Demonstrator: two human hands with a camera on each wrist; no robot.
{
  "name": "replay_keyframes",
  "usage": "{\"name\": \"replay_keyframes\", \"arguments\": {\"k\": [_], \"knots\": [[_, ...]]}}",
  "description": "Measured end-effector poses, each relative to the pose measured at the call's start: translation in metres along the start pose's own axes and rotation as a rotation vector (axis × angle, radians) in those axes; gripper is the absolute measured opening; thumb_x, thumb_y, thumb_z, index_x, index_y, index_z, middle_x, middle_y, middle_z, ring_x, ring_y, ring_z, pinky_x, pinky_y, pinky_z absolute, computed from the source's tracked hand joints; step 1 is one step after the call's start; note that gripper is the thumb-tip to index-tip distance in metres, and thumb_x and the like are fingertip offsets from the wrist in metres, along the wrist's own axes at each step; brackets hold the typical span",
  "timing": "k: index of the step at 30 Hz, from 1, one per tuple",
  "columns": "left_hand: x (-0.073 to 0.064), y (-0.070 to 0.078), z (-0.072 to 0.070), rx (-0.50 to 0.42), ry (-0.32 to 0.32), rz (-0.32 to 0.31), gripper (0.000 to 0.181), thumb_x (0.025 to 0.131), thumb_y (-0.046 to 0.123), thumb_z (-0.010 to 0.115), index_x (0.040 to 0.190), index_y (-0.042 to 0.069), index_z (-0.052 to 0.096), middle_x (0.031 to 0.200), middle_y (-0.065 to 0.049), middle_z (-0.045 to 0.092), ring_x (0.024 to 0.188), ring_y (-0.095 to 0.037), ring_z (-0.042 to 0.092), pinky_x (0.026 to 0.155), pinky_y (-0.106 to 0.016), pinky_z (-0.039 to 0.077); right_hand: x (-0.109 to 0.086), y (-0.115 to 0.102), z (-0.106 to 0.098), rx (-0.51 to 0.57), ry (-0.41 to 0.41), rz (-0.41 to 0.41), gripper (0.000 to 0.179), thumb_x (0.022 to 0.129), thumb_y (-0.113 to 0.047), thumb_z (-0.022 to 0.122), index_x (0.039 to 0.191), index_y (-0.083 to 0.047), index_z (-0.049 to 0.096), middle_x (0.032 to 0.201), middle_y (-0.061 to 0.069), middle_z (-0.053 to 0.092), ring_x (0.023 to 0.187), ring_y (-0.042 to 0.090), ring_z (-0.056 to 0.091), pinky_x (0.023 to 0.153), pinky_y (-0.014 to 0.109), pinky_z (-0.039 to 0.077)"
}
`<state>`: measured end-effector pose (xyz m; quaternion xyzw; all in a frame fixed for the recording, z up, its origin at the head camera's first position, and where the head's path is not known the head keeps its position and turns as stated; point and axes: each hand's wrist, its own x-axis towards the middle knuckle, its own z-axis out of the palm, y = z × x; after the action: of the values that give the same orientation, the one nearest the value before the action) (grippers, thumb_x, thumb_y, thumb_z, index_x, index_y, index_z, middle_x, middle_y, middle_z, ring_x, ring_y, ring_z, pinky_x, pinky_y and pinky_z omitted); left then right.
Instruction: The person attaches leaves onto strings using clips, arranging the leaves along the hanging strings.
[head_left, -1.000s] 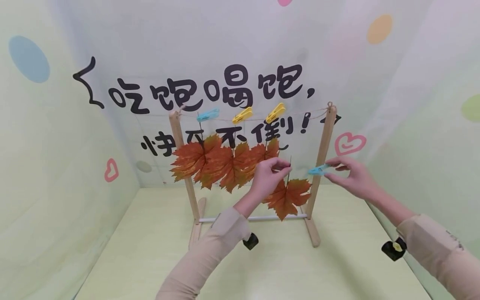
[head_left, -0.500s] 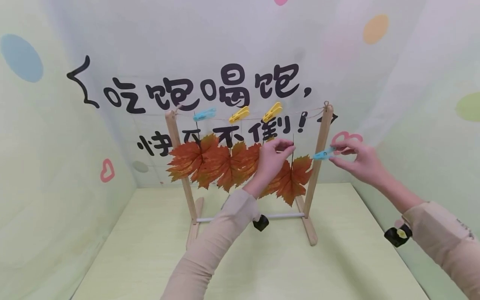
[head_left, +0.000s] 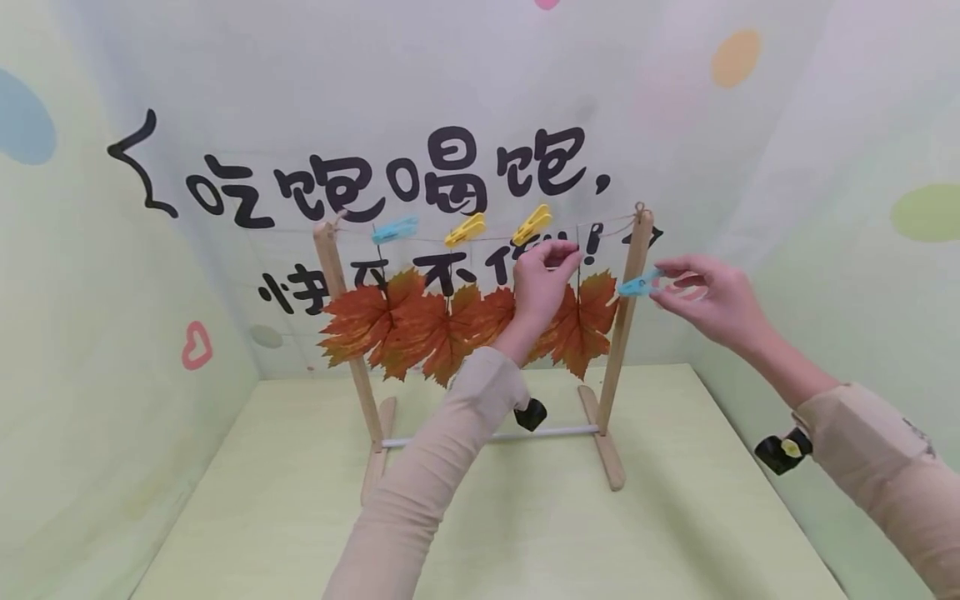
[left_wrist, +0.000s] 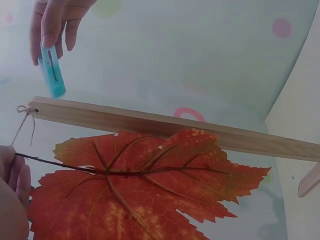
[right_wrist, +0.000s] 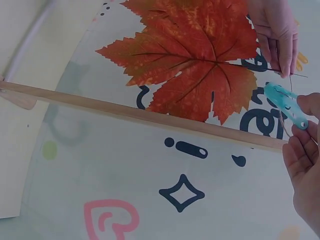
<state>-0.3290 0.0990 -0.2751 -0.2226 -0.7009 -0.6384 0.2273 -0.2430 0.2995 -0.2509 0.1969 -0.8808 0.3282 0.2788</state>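
Observation:
My left hand [head_left: 546, 279] pinches the thin dark stem of a red-orange maple leaf [head_left: 583, 325], which hangs below the fingers near the stand's right post. In the left wrist view that leaf [left_wrist: 130, 180] fills the lower middle. My right hand [head_left: 708, 300] holds a light blue clothespin [head_left: 637, 287] between thumb and fingers, beside the right post and pointing left. The clothespin [right_wrist: 285, 104] also shows in the right wrist view, close to the string. Three more leaves hang from the string by a blue clothespin [head_left: 394, 230] and two yellow clothespins [head_left: 465, 229]; the third is partly behind my left hand.
A wooden stand has a left post [head_left: 330, 258] and a right post [head_left: 626, 333], with string [head_left: 615, 227] tied between their tops. A white rod [head_left: 547, 433] joins its feet on the pale table [head_left: 525, 517]. Behind it is a wall sheet [head_left: 337, 83] with black lettering.
My left hand has raised the leaf, bringing its stem top up to about the string's height. My right hand has lifted the blue clothespin along the right post. The view has shifted slightly.

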Motion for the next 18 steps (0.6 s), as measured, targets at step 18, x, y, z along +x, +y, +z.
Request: {"name": "replay_keyframes", "arguments": {"k": [18], "knots": [[0.015, -0.003, 0.014, 0.071, 0.1, -0.027, 0.018, 0.081, 0.021, 0.069, 0.094, 0.009, 0.072, 0.088, -0.001, 0.07, 0.071, -0.006, 0.062, 0.062, -0.014, 0.048, 0.044, -0.014, -0.006, 0.008, 0.017, 0.021, 0.033, 0.082, -0.011, 0.067, 0.112, 0.001, 0.061, 0.104, 0.014, 0.061, 0.09, 0.005, 0.052, 0.077, 0.008, 0.043]]}}
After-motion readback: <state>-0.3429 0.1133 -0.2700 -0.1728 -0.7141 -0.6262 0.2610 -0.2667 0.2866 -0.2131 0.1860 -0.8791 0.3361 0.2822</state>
